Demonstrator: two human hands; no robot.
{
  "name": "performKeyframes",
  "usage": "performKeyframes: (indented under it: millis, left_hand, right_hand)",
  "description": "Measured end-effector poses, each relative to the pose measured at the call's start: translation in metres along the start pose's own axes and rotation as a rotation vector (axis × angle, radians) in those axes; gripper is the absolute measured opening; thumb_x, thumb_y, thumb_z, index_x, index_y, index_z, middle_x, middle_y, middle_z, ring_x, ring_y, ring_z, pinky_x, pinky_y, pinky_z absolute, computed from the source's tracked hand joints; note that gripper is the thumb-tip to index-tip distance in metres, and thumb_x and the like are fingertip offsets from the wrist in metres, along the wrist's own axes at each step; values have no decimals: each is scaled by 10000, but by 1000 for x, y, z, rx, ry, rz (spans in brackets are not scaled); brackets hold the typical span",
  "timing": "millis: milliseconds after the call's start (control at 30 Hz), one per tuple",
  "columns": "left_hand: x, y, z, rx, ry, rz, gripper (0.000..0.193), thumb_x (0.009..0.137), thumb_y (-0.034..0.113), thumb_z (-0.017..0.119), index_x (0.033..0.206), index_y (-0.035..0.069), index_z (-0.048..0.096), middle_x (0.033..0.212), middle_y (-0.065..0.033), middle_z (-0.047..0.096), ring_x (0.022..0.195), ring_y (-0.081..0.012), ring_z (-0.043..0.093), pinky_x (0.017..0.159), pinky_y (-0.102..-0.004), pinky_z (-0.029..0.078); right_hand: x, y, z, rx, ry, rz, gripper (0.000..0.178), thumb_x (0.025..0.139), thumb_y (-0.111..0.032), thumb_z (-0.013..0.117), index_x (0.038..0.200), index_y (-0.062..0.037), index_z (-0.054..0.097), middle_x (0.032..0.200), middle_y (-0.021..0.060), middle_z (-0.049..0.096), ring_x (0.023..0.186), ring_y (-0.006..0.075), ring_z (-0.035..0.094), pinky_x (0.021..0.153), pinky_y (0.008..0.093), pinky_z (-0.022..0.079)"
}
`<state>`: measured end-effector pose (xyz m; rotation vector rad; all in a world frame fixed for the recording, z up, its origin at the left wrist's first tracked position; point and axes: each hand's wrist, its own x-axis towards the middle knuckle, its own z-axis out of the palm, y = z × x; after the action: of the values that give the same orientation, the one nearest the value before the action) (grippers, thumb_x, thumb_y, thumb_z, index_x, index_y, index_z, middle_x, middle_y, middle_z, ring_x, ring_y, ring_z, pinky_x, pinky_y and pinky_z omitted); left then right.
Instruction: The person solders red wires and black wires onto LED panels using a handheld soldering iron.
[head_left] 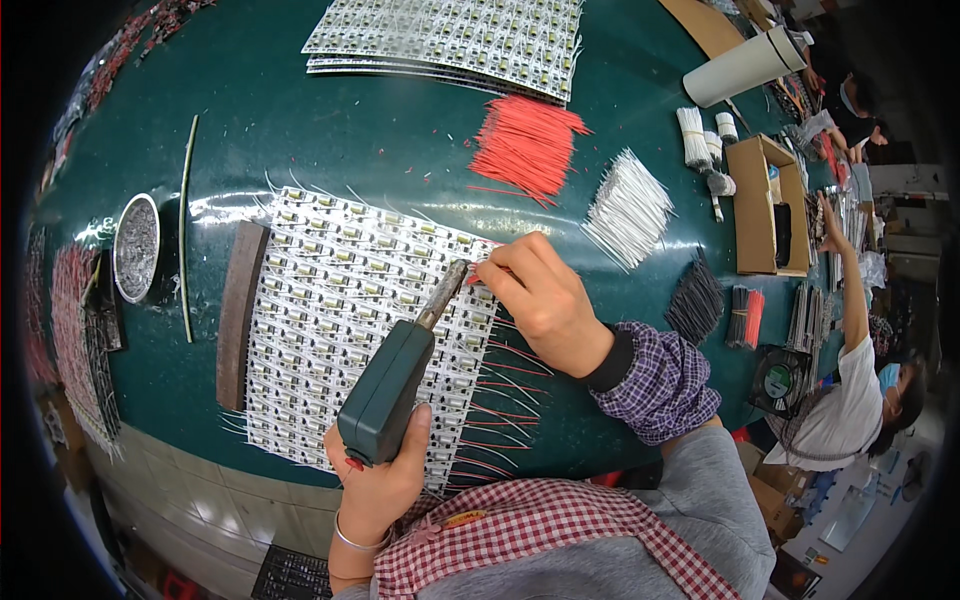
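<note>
Your left hand [378,478] grips the green soldering iron [392,382], its long axis running up-right to centre frame. There its tip meets the red wire [478,279] pinched in your right hand [540,300] on the LED panel [340,310].

Soldering iron [393,380]: dark green handle, metal tip angled up-right, tip down on the board near its right edge. LED board [350,320]: white panel of strip rows with small components, lay flat on the green table. Red wire [480,275]: thin, short, met the iron's tip at the board. More red and white leads stuck out along the right edge.
</note>
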<state>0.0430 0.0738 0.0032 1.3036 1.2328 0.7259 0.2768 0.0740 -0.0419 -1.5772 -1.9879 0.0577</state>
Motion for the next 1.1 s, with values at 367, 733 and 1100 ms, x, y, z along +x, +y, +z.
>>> performKeyframes:
  millis: [367, 733, 1100]
  left_hand:
    - [-10, -11, -8, 100, 21, 45, 178, 827, 93, 762, 927, -31, 683, 793, -54, 666, 632, -102, 584, 551, -254, 447]
    - [-15, -22, -18, 91, -41, 84, 346, 846, 4, 720, 1172, -51, 617, 889, -56, 646, 603, -62, 535, 516, -210, 431]
    - [-18, -19, -15, 90, 98, 134, 159, 801, 80, 768, 895, -25, 694, 766, -56, 666, 576, -125, 569, 527, -265, 437]
  right_hand:
    - [1, -4, -2, -20, -16, 6, 309, 683, 14, 637, 991, 37, 625, 942, 112, 585, 862, 265, 578, 708, 334, 512]
    - [-1, -4, 0, -23, -38, 8, 283, 713, -1, 608, 992, 43, 602, 959, 120, 550, 900, 275, 538, 741, 336, 503]
    - [-10, -17, 3, 56, 81, 11, 321, 664, 69, 621, 981, 38, 648, 901, 119, 587, 805, 274, 564, 727, 361, 490]
